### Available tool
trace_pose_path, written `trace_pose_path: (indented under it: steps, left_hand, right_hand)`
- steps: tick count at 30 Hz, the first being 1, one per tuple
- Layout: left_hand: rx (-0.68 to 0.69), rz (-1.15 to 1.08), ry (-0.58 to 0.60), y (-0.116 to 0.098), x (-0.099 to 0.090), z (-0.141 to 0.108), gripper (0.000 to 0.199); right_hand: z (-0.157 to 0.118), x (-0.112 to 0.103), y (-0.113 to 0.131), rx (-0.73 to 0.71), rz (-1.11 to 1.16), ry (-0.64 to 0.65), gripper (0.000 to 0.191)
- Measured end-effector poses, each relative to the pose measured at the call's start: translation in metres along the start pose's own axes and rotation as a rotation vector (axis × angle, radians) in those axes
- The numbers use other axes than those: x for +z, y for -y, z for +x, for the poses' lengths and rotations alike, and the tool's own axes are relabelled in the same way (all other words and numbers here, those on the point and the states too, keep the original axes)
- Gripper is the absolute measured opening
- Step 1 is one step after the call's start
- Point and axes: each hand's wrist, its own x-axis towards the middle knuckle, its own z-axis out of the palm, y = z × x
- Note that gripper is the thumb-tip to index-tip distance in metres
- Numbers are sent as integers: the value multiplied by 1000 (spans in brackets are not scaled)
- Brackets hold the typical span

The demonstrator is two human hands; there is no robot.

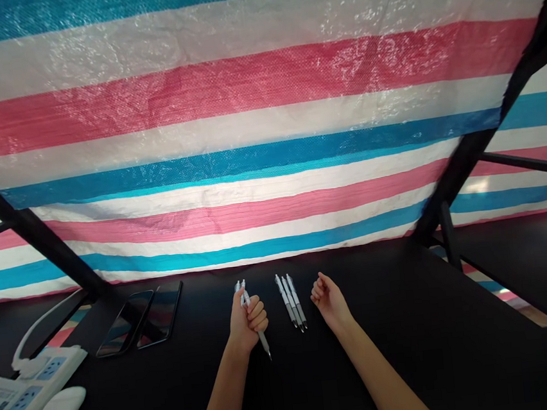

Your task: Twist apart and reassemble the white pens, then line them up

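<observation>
My left hand [248,317] is closed around white-and-grey click pens. Two white pen tops show above the fist, and one grey grip with its tip [265,344] points down below it; the rest is hidden by the fingers. To the right, three similar pens [290,301] lie side by side on the black table [300,383], tips toward me. Beyond them is my right hand [330,302], fingers curled in, apart from the pens, with nothing seen in it.
Two dark phones or flat devices [161,316] lie at the left. Nearer are a white power strip [43,382] with plugs and cables, and a white oval gadget [61,406] on a cord. Black frame bars [468,167] rise on both sides before a striped tarp [247,130].
</observation>
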Motion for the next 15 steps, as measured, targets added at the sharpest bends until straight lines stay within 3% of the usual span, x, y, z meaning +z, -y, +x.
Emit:
trace_pose_path:
  steps: [11,15]
  left_hand:
    - [8,-27,18,2,3,0,57]
    - [83,-40,-33,2,6,-1,38]
  right_hand:
    - [0,0,-2,34,65,-26,31]
    - [0,2,-1,77,151,-64,31]
